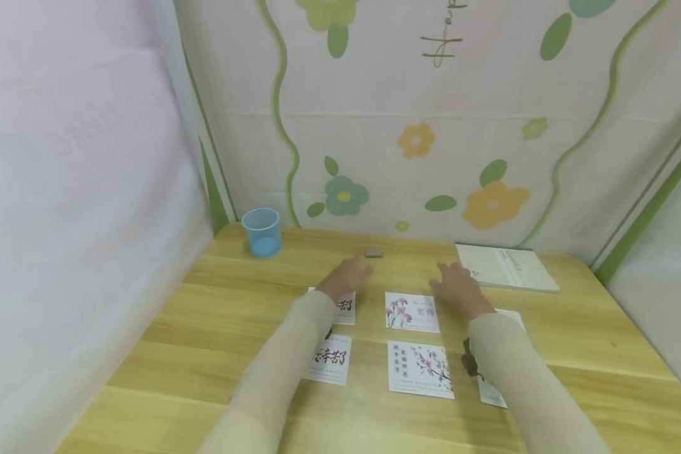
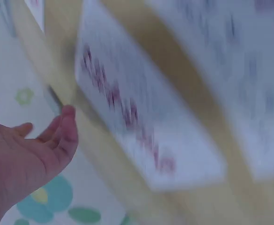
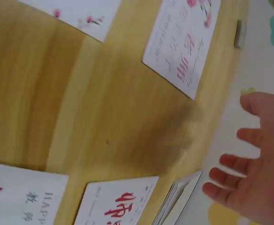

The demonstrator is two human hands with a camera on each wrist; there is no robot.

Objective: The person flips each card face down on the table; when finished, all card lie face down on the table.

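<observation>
Several printed cards lie on the wooden table in two rows. My left hand (image 1: pixel 345 277) hovers over the back-left card (image 1: pixel 346 309) with dark red characters, loosely bent fingers holding nothing. Nearer me lies a similar card (image 1: pixel 330 359). My right hand (image 1: pixel 456 287) hangs with spread fingers between the pink-flower card (image 1: pixel 411 312) and the notebook (image 1: pixel 505 268), also holding nothing. In front of that flower card is a blossom-branch card (image 1: pixel 421 369). The right forearm partly covers two cards on the right, whose red print (image 3: pixel 120 208) shows in the right wrist view. The left wrist view is blurred.
A clear blue cup (image 1: pixel 262 233) stands at the table's back left. A small grey block (image 1: pixel 373 252) lies near the back edge. White floral cloth (image 1: pixel 374 126) hangs behind the table (image 1: pixel 204 334) and at its sides.
</observation>
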